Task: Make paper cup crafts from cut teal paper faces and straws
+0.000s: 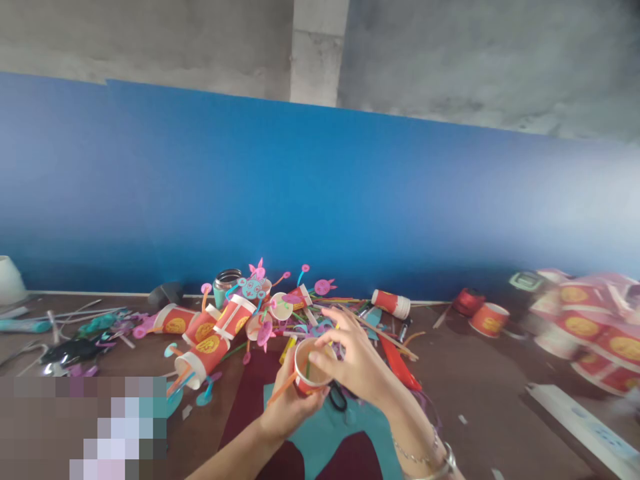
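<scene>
My left hand [287, 408] grips a red paper cup [309, 370] from below, fingers wrapped round its wall. An orange straw [281, 389] sticks out of the cup's left side. My right hand [350, 357] reaches over the cup's rim, thumb and fingers pinched at the opening on something I cannot make out. Both hands hover over teal paper [330, 433] and dark red paper [250, 400] on the brown table [475, 393]. Black scissors [337, 398] lie partly hidden under my right hand.
A heap of finished red cups [210, 337] with pink and teal paper shapes and straws lies behind my hands. A glass jar [226, 285] stands at the back. More red cups [489, 319] and stacked cup packs [595, 333] sit right. A blue wall rises behind.
</scene>
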